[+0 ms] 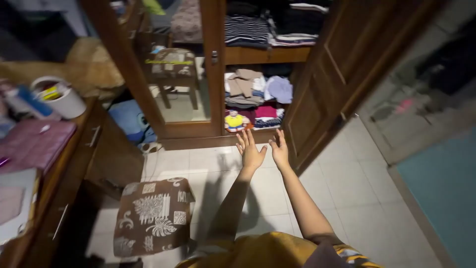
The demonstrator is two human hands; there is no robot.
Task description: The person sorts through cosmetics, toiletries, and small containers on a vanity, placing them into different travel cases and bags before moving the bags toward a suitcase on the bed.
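Both my arms stretch forward toward an open wooden wardrobe. My left hand and my right hand are side by side, fingers spread, holding nothing. They hover over the white tiled floor, just short of the bottom shelf. That shelf holds folded clothes and a small colourful item at its front edge. Striped and dark folded clothes fill the shelf above. The right wardrobe door stands open next to my right hand.
A mirrored door stands left of the shelves, reflecting a stool. A brown patterned stool sits on the floor at my left. A wooden dresser along the left edge carries a white cup, pink cloth and papers. A blue cushion lies by the wardrobe base.
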